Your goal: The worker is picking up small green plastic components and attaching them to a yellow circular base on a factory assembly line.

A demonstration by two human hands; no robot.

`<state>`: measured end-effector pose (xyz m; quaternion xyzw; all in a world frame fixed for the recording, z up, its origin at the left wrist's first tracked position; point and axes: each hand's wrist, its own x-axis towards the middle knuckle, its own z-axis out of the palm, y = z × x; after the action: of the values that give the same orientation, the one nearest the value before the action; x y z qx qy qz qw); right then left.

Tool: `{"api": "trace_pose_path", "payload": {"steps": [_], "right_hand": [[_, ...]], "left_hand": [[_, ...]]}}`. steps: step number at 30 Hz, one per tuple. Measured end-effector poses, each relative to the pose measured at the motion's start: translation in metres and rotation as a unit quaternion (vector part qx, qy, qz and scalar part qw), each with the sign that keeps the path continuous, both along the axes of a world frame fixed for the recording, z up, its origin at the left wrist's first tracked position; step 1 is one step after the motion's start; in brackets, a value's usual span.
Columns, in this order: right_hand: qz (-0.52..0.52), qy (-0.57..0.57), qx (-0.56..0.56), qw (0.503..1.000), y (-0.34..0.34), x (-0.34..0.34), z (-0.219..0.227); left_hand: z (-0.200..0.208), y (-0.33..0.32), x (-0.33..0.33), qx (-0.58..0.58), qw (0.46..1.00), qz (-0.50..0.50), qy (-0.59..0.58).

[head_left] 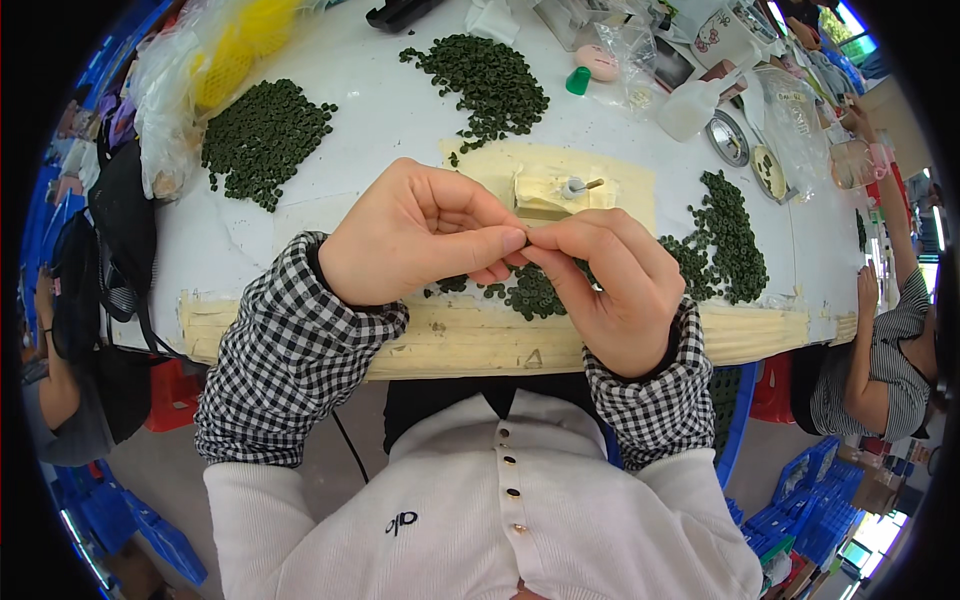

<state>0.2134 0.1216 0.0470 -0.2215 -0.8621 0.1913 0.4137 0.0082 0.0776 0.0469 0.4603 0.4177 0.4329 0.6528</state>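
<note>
My left hand [405,235] and my right hand [620,285] meet fingertip to fingertip over the table's near side. Between them sits a tiny dark piece [527,240], mostly covered by the pinching thumbs and index fingers. Just beyond the fingers stands a block wrapped in cream tape [540,192], with a grey round fitting and a brass-coloured pin [594,184] on top. Beneath my hands lies a heap of small dark green ring-like pieces [532,295], partly hidden by them. A further heap [735,240] spreads to the right of my right hand.
More dark green pieces are heaped at the far left [265,140] and far middle [485,85]. Cream tape [480,335] covers the table's front edge. A round tin [727,138], a clear plastic bag [790,120] and a green cap [578,81] lie at the back right. Other people sit at both sides.
</note>
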Motion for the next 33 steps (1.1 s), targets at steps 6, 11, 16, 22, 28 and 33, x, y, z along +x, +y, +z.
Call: {"api": "trace_pose_path", "payload": {"steps": [6, 11, 16, 22, 28, 33], "right_hand": [[-0.001, 0.011, 0.009, 1.0, -0.001, -0.001, -0.001], [0.013, 0.024, -0.004, 1.0, 0.0, -0.002, 0.0], [0.039, 0.079, -0.17, 0.981, -0.003, -0.001, 0.0], [0.041, 0.112, -0.289, 0.95, -0.006, 0.0, -0.001], [0.046, 0.105, -0.238, 0.964, -0.006, 0.0, -0.005], [0.034, 0.112, -0.226, 0.967, -0.007, -0.002, -0.004]], "left_hand": [[-0.002, -0.001, 0.001, 0.006, 1.0, 0.003, -0.02], [-0.003, -0.001, 0.002, 0.013, 0.999, 0.008, -0.029], [-0.002, -0.004, 0.005, 0.024, 0.999, 0.028, -0.038], [0.001, -0.008, 0.01, 0.054, 0.997, 0.054, 0.008], [-0.001, -0.01, 0.01, 0.114, 0.99, 0.058, 0.065], [0.001, -0.009, 0.008, 0.099, 0.992, 0.051, 0.057]]}}
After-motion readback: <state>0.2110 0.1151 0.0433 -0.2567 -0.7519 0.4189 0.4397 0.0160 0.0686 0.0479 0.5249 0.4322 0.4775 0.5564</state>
